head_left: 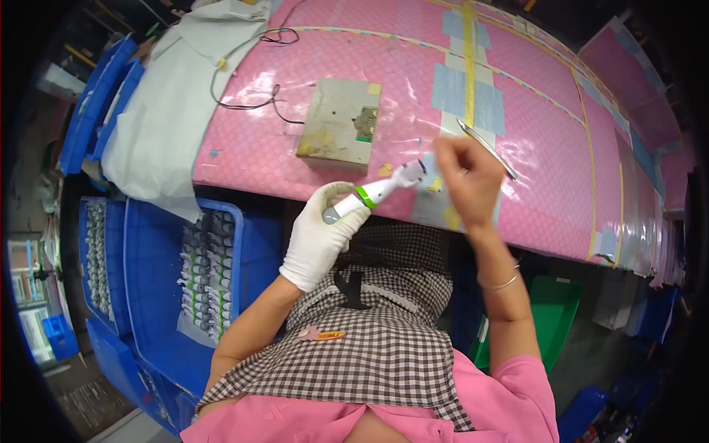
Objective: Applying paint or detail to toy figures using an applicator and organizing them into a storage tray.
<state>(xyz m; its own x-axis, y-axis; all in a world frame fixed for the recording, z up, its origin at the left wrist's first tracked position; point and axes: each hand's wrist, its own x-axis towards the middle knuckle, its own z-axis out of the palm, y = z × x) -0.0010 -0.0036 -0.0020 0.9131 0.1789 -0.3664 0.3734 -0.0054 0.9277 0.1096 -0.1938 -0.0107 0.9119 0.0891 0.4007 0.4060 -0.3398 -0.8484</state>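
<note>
My left hand (319, 238), in a white glove, is closed around a white handheld device (378, 190) with a green ring and a grey rounded end. Its narrower white head, tipped dark, points up and to the right over the table's front edge. My right hand (470, 177) is bare and blurred by motion, held just right of that head. Its fingers look curled in; whatever they may hold is hidden. Beyond it a slim silver pen-like tool (493, 150) lies slantwise, sharp in the picture. A worn metal box (332, 122) with a small opening sits behind the device.
Pink bubble-wrap sheeting (413, 66) under clear film covers the table. A black cable (251, 108) runs to the box. White sheeting (166, 111) hangs over the left edge. Below, a blue crate (159, 310) holds rows of similar devices (207, 277). A green bin (550, 310) stands lower right.
</note>
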